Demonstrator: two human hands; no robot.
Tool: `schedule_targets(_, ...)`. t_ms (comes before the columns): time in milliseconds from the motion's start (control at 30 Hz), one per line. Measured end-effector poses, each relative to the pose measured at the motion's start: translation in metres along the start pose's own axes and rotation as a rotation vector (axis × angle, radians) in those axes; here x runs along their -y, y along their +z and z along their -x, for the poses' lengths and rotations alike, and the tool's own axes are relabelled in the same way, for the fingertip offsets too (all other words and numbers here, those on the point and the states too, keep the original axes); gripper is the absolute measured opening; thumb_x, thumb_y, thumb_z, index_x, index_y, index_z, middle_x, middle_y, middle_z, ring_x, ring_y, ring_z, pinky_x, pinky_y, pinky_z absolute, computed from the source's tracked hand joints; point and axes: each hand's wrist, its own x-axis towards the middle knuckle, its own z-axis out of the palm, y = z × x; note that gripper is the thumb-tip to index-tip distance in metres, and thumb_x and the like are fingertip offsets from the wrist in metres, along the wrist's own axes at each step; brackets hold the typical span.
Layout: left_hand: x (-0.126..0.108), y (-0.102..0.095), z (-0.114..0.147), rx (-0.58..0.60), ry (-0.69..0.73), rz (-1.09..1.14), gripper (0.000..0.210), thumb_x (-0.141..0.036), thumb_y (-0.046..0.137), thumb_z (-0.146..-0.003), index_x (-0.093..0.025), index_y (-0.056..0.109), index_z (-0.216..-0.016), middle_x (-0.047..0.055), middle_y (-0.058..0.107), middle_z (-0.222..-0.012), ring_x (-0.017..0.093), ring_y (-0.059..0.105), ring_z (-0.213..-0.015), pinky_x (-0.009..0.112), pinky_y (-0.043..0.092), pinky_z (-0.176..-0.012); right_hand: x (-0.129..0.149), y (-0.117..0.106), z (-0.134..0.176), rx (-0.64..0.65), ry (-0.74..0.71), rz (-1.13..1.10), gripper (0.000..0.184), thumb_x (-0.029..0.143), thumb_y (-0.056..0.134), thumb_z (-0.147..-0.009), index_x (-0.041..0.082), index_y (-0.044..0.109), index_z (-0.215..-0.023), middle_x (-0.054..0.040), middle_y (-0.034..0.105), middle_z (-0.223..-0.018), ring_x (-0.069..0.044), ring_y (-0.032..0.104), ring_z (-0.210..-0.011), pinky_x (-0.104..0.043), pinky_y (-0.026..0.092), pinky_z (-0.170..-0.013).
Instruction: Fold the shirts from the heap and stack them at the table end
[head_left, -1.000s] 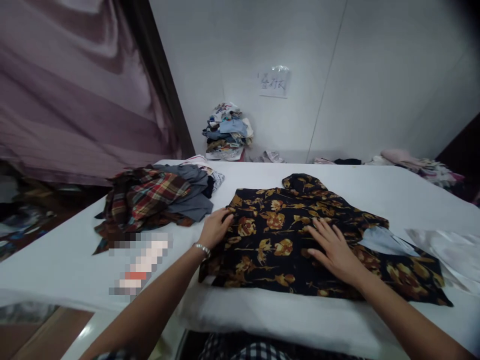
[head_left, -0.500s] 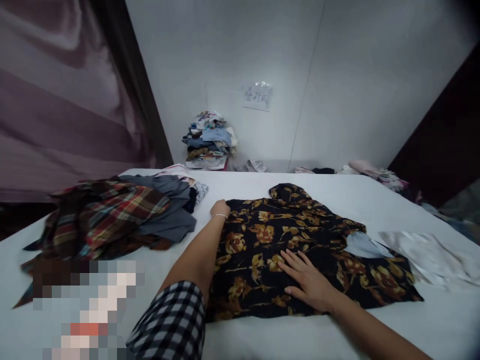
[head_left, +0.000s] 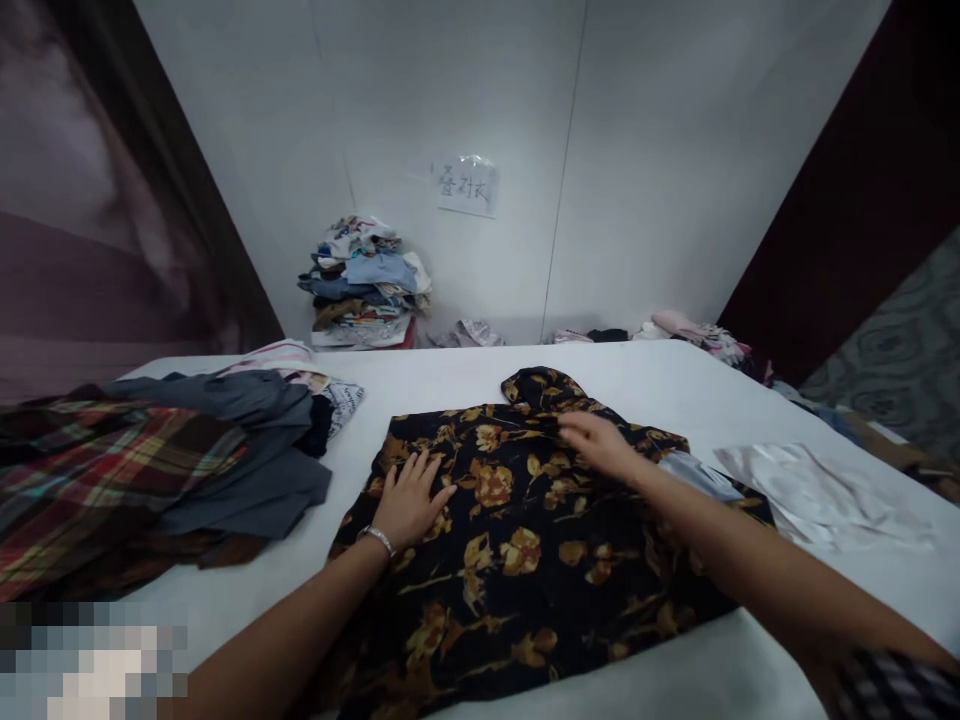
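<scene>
A black shirt [head_left: 525,550] with gold and rust flowers lies spread on the white table. My left hand [head_left: 411,497], a bracelet on its wrist, rests open with fingers spread on the shirt's left part. Over the shirt's upper right area is my right hand [head_left: 600,442]; its fingertips are smeared by motion, so I cannot tell whether they pinch the cloth. A sleeve [head_left: 547,385] is bunched at the far edge beyond that hand. Pale blue-grey material [head_left: 697,474] shows at the shirt's right side, partly behind my right forearm.
On the left lies a heap with a plaid shirt [head_left: 150,450] and grey cloth [head_left: 255,455]. A whitish, shiny piece [head_left: 817,490] lies on the right of the table [head_left: 442,372]. Behind stand a clothes stack [head_left: 367,285] and a wall sign [head_left: 466,186].
My left hand has left the shirt's far left corner and now lies flat on the cloth. My right hand has moved up and away towards the far edge. The view has shifted right.
</scene>
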Motion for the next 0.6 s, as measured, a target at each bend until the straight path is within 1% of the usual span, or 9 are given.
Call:
schedule_targets(33, -0.002, 0.001, 0.002, 0.001, -0.004, -0.017, 0.061, -0.054, 0.037, -0.088, -0.019, 0.045, -0.136, 0.012, 0.037, -0.147, 0.029, 0.027, -0.138, 0.054, 0.020, -0.110, -0.013, -0.006, -0.025, -0.039, 0.125, 0.046, 0.035, 0.037, 0.044, -0.091, 0.022, 0.066, -0.114, -0.0054, 0.064, -0.119, -0.021, 0.056, -0.112, -0.033, 0.041, -0.099)
schedule_targets(100, -0.003, -0.001, 0.002, 0.010, -0.016, -0.041, 0.062, -0.055, 0.036, -0.088, -0.018, 0.045, -0.137, 0.012, 0.036, -0.148, 0.029, 0.027, -0.138, 0.053, 0.021, -0.110, -0.037, -0.012, -0.071, -0.071, 0.329, 0.139, 0.035, 0.036, 0.044, -0.091, 0.022, 0.065, -0.115, -0.0057, 0.064, -0.118, -0.022, 0.057, -0.111, -0.032, 0.042, -0.097)
schedule_targets(233, -0.002, -0.004, -0.001, 0.013, -0.021, -0.056, 0.061, -0.056, 0.036, -0.088, -0.020, 0.046, -0.136, 0.010, 0.037, -0.148, 0.028, 0.028, -0.138, 0.052, 0.021, -0.110, -0.068, 0.002, -0.128, -0.069, 0.475, 0.208, 0.058, 0.046, 0.050, -0.085, 0.014, 0.049, -0.134, -0.0165, 0.056, -0.128, -0.032, 0.052, -0.116, -0.043, 0.041, -0.094)
schedule_targets(300, -0.001, -0.003, -0.001, 0.009, -0.021, -0.048, 0.060, -0.056, 0.036, -0.088, -0.021, 0.046, -0.136, 0.010, 0.037, -0.147, 0.028, 0.029, -0.138, 0.052, 0.022, -0.110, -0.078, 0.014, -0.142, -0.039, 0.512, 0.249, 0.071, 0.053, 0.056, -0.079, 0.017, 0.042, -0.139, -0.0165, 0.057, -0.126, -0.035, 0.052, -0.115, -0.046, 0.041, -0.092)
schedule_targets(333, -0.001, -0.003, 0.000, 0.006, -0.019, -0.042, 0.060, -0.056, 0.037, -0.087, -0.022, 0.046, -0.136, 0.010, 0.038, -0.147, 0.028, 0.029, -0.137, 0.052, 0.022, -0.110, -0.081, 0.020, -0.148, -0.022, 0.527, 0.267, 0.071, 0.052, 0.059, -0.077, 0.020, 0.043, -0.138, -0.0152, 0.060, -0.122, -0.034, 0.054, -0.113, -0.046, 0.041, -0.091)
schedule_targets(400, -0.001, -0.002, 0.001, -0.002, -0.012, -0.034, 0.060, -0.056, 0.037, -0.087, -0.022, 0.045, -0.136, 0.010, 0.038, -0.147, 0.028, 0.029, -0.137, 0.052, 0.022, -0.110, -0.087, 0.026, -0.157, -0.006, 0.543, 0.278, 0.053, 0.041, 0.060, -0.077, 0.021, 0.057, -0.126, -0.0131, 0.066, -0.111, -0.031, 0.058, -0.106, -0.042, 0.042, -0.089)
schedule_targets(467, -0.001, -0.001, 0.002, -0.004, -0.012, -0.035, 0.060, -0.057, 0.037, -0.087, -0.023, 0.046, -0.136, 0.009, 0.039, -0.147, 0.028, 0.029, -0.137, 0.051, 0.022, -0.110, -0.087, 0.025, -0.164, -0.027, 0.545, 0.267, 0.035, 0.028, 0.052, -0.080, 0.018, 0.067, -0.110, -0.0132, 0.068, -0.104, -0.028, 0.061, -0.101, -0.036, 0.044, -0.085)
schedule_targets(500, -0.002, -0.002, 0.002, -0.003, -0.015, -0.037, 0.059, -0.057, 0.037, -0.087, -0.023, 0.046, -0.136, 0.009, 0.039, -0.147, 0.028, 0.029, -0.137, 0.051, 0.022, -0.110, -0.085, 0.022, -0.167, -0.052, 0.540, 0.260, 0.034, 0.024, 0.047, -0.082, 0.017, 0.068, -0.107, -0.0135, 0.068, -0.104, -0.027, 0.061, -0.100, -0.034, 0.045, -0.083)
schedule_targets(600, -0.002, -0.003, 0.001, 0.002, -0.023, -0.038, 0.058, -0.056, 0.038, -0.087, -0.023, 0.048, -0.134, 0.008, 0.039, -0.147, 0.028, 0.028, -0.138, 0.050, 0.021, -0.111, -0.061, 0.006, -0.160, -0.177, 0.451, 0.238, 0.045, 0.018, 0.034, -0.085, 0.018, 0.059, -0.121, -0.0097, 0.063, -0.118, -0.023, 0.057, -0.109, -0.030, 0.044, -0.088)
